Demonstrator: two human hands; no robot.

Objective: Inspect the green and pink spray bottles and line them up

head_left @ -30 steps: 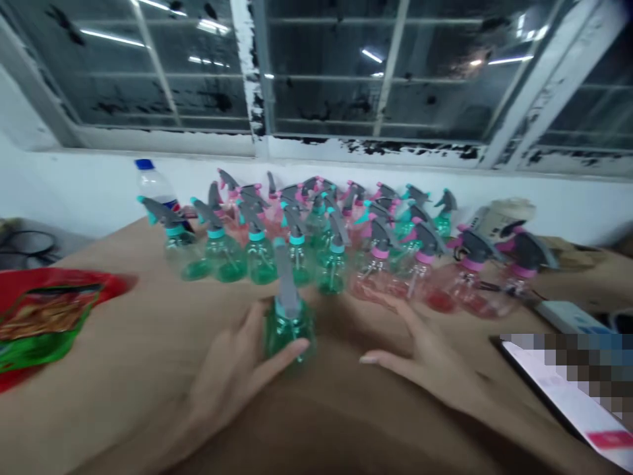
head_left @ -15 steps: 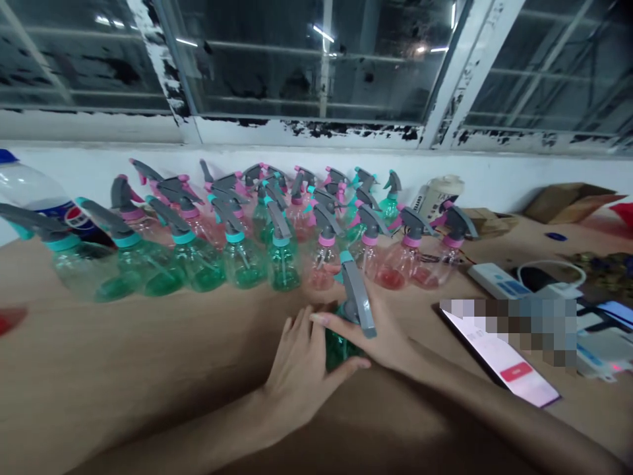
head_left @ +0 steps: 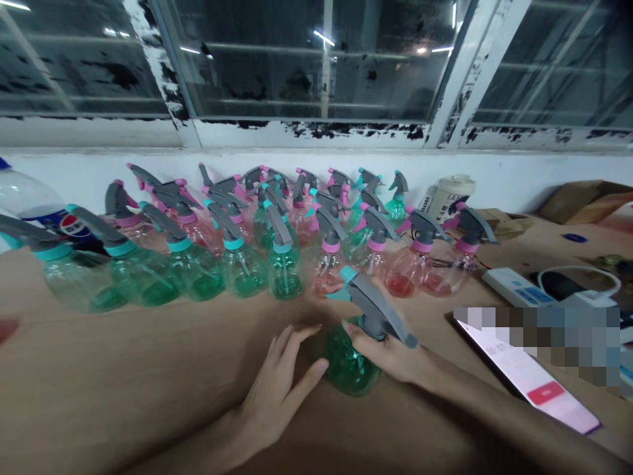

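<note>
A green spray bottle (head_left: 352,366) with a grey and teal trigger head stands in front of me, tilted slightly. My right hand (head_left: 390,353) is wrapped round its neck just under the head, the thumb on the near side and the other fingers hidden behind. Just left of the bottle, my left hand (head_left: 287,376) has its thumb and fingers apart, with nothing between them; its thumb tip is close to the green side, and I cannot tell whether it touches. Behind them runs a front row of spray bottles, green ones (head_left: 246,274) on the left and pink ones (head_left: 398,280) on the right.
More spray bottles crowd behind the row, against the wall. At the left is a cola bottle (head_left: 74,224). On the right lie a phone (head_left: 548,389) with a lit screen, a white power strip (head_left: 517,287), a paper cup (head_left: 452,194) and a brown paper bag (head_left: 583,201).
The green spray bottle passed from my left hand to my right. My left hand let go and drew back left. The view swung right, bringing more of the table's right side into sight.
</note>
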